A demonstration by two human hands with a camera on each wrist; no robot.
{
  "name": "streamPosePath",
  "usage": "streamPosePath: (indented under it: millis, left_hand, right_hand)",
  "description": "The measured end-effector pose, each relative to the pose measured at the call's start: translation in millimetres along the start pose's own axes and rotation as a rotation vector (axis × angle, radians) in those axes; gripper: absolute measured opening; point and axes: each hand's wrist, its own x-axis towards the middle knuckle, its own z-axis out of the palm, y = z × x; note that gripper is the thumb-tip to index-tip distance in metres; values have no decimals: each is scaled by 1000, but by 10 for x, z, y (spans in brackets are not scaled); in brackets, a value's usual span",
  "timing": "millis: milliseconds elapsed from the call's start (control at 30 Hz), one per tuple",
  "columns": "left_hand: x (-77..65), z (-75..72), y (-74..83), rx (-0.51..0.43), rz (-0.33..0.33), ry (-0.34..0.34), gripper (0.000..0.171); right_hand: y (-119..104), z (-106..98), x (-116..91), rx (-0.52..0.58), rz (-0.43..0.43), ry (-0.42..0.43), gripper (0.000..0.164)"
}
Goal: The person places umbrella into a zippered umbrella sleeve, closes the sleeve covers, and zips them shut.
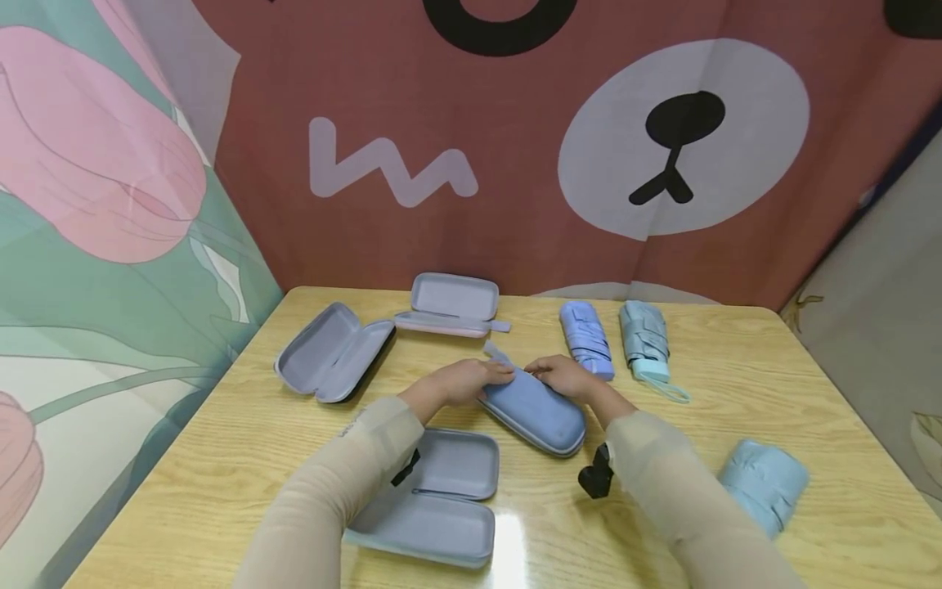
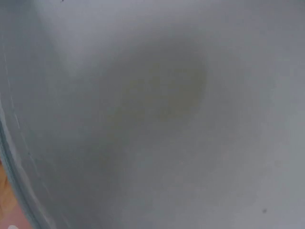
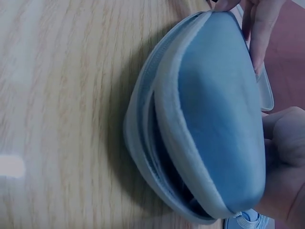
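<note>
A blue zip case [image 1: 537, 411] lies at an angle mid-table. In the right wrist view, its lid [image 3: 224, 105] stands slightly apart from the base along the zipped edge, leaving a dark gap. My left hand [image 1: 471, 381] grips the case's left end, thumb on top. At the far long side, the curled fingers of my right hand [image 1: 565, 378] hold the edge; whether they pinch a zip pull is hidden. Below my left forearm an open grey-lined case [image 1: 441, 523] lies flat. Its blurred grey lining [image 2: 162, 143] fills the left wrist view.
Two more open cases, one dark-backed [image 1: 331, 352] and one pinkish [image 1: 456, 303], lie at the back left. Folded umbrellas in periwinkle [image 1: 586, 339] and pale teal [image 1: 644, 335] lie at the back right. Another pale blue umbrella [image 1: 765, 483] is beside my right forearm.
</note>
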Motion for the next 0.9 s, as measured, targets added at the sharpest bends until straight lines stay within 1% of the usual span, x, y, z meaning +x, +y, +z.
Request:
streamPosePath:
  millis: [167, 267, 300, 333, 367, 400, 467, 533, 567, 633, 700, 767, 833, 900]
  left_hand:
    - [20, 22, -14, -15, 12, 33, 55]
    - [32, 29, -20, -23, 5, 47, 55]
    - [36, 30, -20, -25, 3, 49, 56]
    - [37, 30, -19, -26, 1, 50, 56]
    - [40, 30, -17, -26, -2, 51, 57]
    - [42, 29, -16, -23, -4, 51, 57]
    - [40, 24, -8, -21, -7, 50, 57]
    - [41, 21, -2, -20, -10, 45, 57]
    - [43, 21, -1, -17, -12, 43, 57]
    - [49, 22, 0, -13, -14, 41, 57]
    - [59, 28, -4, -5, -10, 42, 57]
    - [68, 33, -8, 5, -7, 45, 57]
    - [75, 37, -11, 6, -4, 47, 56]
    - [78, 40, -13, 4, -4, 46, 56]
  right_hand:
    - [-35, -5, 14, 60, 9, -19, 31]
    - [55, 4, 97, 38, -25, -23, 30]
    - [97, 17, 123, 23, -54, -22, 29]
    - [256, 35, 215, 21, -100, -17, 26]
    - [384, 56, 297, 11, -109, -21, 24]
    - [557, 84, 396, 4, -151, -14, 21]
    - [891, 146, 602, -11, -167, -7, 15]
    - [1226, 208, 813, -35, -168, 23, 10]
    - [1258, 222, 839, -52, -143, 32, 11]
    - [1359, 248, 903, -70, -134, 60, 12]
    - [1334, 241, 894, -66, -115, 69, 13]
    - [1248, 213, 850, -27, -118, 48, 11]
    - [1125, 184, 792, 15, -82, 18, 12]
    - [906, 141, 673, 66, -27, -13, 13]
